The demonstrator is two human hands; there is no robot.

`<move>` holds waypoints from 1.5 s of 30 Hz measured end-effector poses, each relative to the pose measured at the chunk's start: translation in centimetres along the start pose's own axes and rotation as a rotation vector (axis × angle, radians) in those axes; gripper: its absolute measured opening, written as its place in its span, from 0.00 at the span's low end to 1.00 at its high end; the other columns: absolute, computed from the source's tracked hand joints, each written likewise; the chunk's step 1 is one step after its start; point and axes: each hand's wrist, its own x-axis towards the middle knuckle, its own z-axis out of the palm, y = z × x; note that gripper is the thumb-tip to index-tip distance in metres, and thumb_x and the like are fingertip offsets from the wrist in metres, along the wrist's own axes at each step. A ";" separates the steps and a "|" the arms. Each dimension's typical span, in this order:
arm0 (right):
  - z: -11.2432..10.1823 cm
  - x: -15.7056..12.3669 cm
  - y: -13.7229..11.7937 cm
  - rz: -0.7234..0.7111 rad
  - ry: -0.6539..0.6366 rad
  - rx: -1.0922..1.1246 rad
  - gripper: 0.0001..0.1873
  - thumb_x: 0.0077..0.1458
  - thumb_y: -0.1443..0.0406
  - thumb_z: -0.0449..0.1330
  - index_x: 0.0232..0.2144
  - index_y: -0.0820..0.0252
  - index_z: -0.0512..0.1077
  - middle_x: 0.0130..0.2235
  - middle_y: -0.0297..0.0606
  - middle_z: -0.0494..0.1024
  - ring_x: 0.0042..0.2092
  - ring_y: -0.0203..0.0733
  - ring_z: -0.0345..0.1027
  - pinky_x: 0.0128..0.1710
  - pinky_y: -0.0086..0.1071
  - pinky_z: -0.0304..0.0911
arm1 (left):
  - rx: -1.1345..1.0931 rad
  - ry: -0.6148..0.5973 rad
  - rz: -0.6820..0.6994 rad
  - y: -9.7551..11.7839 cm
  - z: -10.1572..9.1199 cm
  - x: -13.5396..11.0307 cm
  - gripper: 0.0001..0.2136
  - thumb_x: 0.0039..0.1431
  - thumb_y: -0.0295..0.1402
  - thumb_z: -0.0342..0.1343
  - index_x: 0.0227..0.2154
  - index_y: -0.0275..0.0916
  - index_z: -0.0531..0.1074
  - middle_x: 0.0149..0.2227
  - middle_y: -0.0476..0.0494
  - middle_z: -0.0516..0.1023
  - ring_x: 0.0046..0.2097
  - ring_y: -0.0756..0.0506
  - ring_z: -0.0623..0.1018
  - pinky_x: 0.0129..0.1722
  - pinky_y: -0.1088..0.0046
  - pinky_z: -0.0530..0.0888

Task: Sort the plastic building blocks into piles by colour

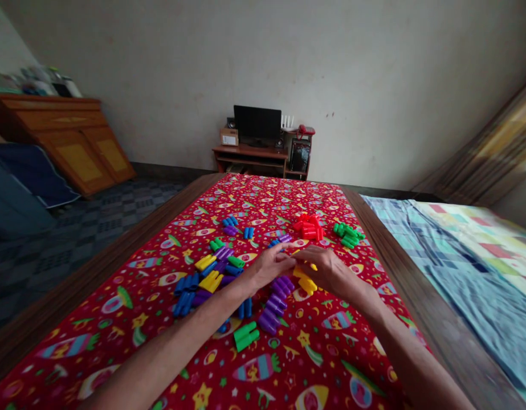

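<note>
My left hand point(266, 267) reaches in over the red cloth with its fingers drawn together, their tips close to those of my right hand. Whatever it may grip is hidden. My right hand point(326, 267) is closed around a yellow building block, of which only small bits show by the fingers. Just below it lie more yellow building blocks point(306, 283). A row of purple building blocks point(276, 304) runs down beside my left wrist. Behind the fingertips sit a purple and a blue block point(280, 240). One green block point(246, 336) lies nearer me.
Red blocks point(309, 226) and green blocks point(349, 235) form separate piles at the right. Mixed blue point(184, 303), yellow and purple blocks lie at left. The patterned red cloth point(160, 336) covers a wooden table. Beyond it stands a desk with a monitor point(257, 122); a bed point(468, 256) is at right.
</note>
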 end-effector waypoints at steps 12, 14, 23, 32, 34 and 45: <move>-0.4 -0.7 0.0 0.065 -0.227 -0.138 0.09 0.61 0.67 0.53 0.37 0.61 0.74 0.34 0.41 0.78 0.35 0.38 0.72 0.34 0.28 0.61 | 1.214 0.363 -0.002 6.5 -13.0 -2.1 0.21 0.57 0.41 0.48 0.47 0.36 0.74 0.38 0.40 0.82 0.41 0.41 0.80 0.39 0.70 0.74; 1.0 -1.3 -1.6 -0.015 -0.307 -0.143 0.07 0.58 0.67 0.58 0.39 0.59 0.73 0.37 0.41 0.78 0.40 0.42 0.72 0.38 0.31 0.65 | 1.204 0.373 -0.039 6.2 -14.1 -3.0 0.22 0.56 0.42 0.47 0.49 0.36 0.73 0.39 0.41 0.82 0.41 0.41 0.80 0.40 0.70 0.75; 3.7 -3.2 -2.3 -0.087 -0.178 -0.268 0.22 0.54 0.75 0.53 0.50 0.58 0.68 0.41 0.43 0.76 0.46 0.47 0.69 0.46 0.39 0.68 | 1.362 0.183 -0.162 0.4 -15.5 -9.2 0.25 0.55 0.46 0.51 0.54 0.39 0.70 0.54 0.37 0.75 0.54 0.39 0.73 0.55 0.65 0.67; -0.9 -0.8 1.9 0.127 -0.145 -0.202 0.12 0.58 0.68 0.57 0.46 0.62 0.72 0.44 0.46 0.77 0.45 0.46 0.71 0.43 0.37 0.67 | 1.325 0.252 -0.183 0.9 -14.1 -7.6 0.24 0.51 0.42 0.54 0.51 0.39 0.70 0.46 0.39 0.79 0.47 0.38 0.78 0.47 0.66 0.72; -1.8 -1.0 2.5 0.194 -0.227 -0.143 0.09 0.58 0.68 0.59 0.42 0.61 0.74 0.41 0.45 0.79 0.41 0.43 0.73 0.40 0.33 0.66 | 1.324 0.268 -0.211 1.6 -13.8 -7.4 0.22 0.52 0.41 0.52 0.49 0.38 0.71 0.42 0.40 0.81 0.43 0.39 0.79 0.44 0.66 0.73; -3.8 -0.8 0.9 0.225 -0.096 -0.133 0.11 0.63 0.64 0.53 0.39 0.61 0.74 0.34 0.42 0.79 0.34 0.40 0.73 0.34 0.29 0.62 | 0.930 0.325 0.154 2.2 -8.2 -6.9 0.21 0.54 0.37 0.52 0.52 0.40 0.67 0.52 0.39 0.75 0.52 0.39 0.75 0.52 0.63 0.71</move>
